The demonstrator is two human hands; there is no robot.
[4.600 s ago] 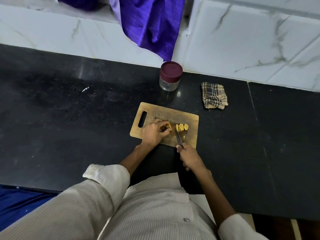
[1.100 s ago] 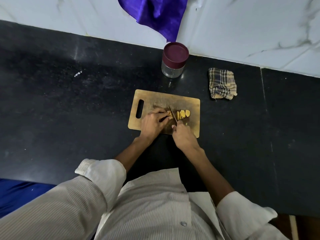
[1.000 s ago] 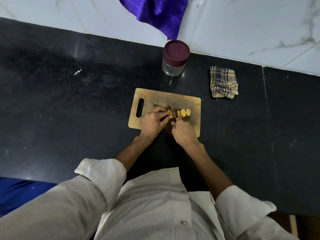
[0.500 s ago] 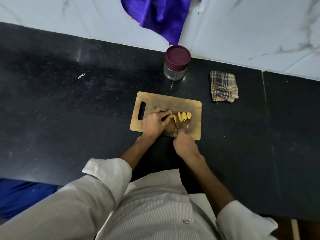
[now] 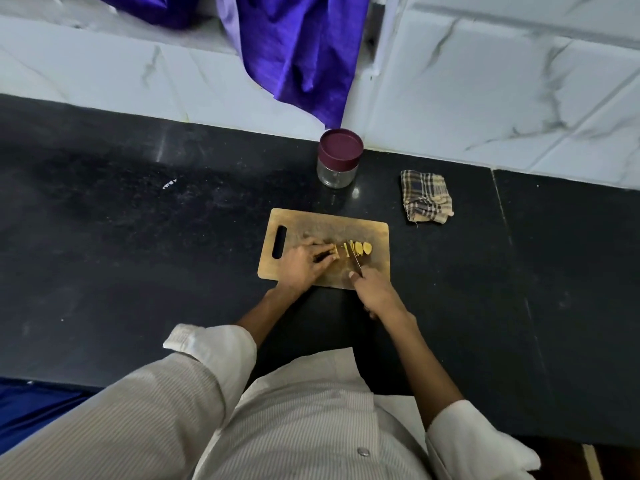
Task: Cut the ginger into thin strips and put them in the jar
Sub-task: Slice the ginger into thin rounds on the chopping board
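A wooden cutting board lies on the black counter. My left hand holds down the uncut piece of ginger, fingers curled on it. Several yellow ginger slices lie just right of it. My right hand grips the handle of a knife, whose blade sits between the piece and the slices. A glass jar with a maroon lid on it stands behind the board, near the wall.
A folded checked cloth lies on the counter right of the jar. A purple fabric hangs down the white marble wall above the jar. The black counter stretches wide on both sides.
My right hand has drawn back toward me along the board's near edge with the knife. Another slice lies at the blade. The camera tilted up, showing more wall.
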